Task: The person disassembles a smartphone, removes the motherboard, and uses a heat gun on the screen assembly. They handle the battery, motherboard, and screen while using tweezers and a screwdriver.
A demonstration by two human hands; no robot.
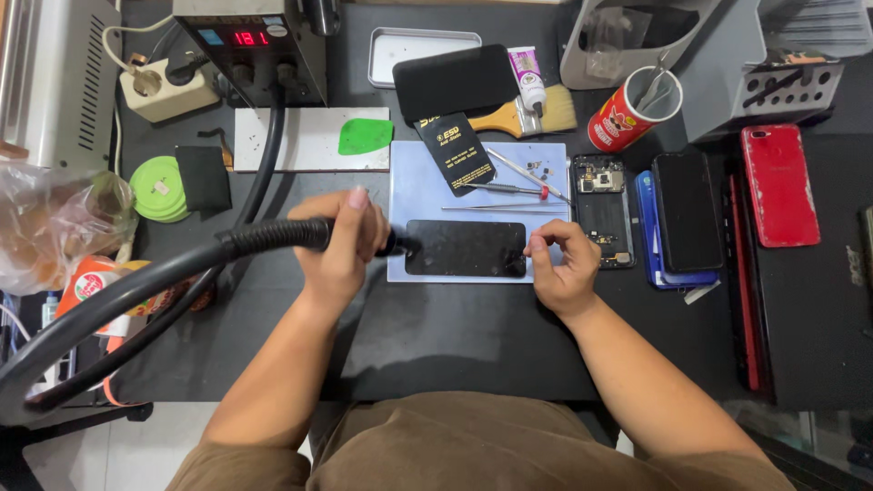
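Note:
My left hand (341,245) grips the handle of a hot-air gun (273,238) with a thick black ribbed hose. Its nozzle points right at the left end of a black phone screen (466,247). The screen lies flat on a pale blue mat (420,186). My right hand (564,265) rests at the screen's right end, fingertips pinching its edge. Tweezers and a small red-tipped screwdriver (514,189) lie on the mat just behind the screen, beside a black card (456,153).
An opened phone body (602,211), a dark phone on a blue one (687,211) and a red phone (779,185) lie to the right. A brush (532,114), glue tube, red cup of tools (627,114), green pick (366,136) and the heat station (250,45) stand behind.

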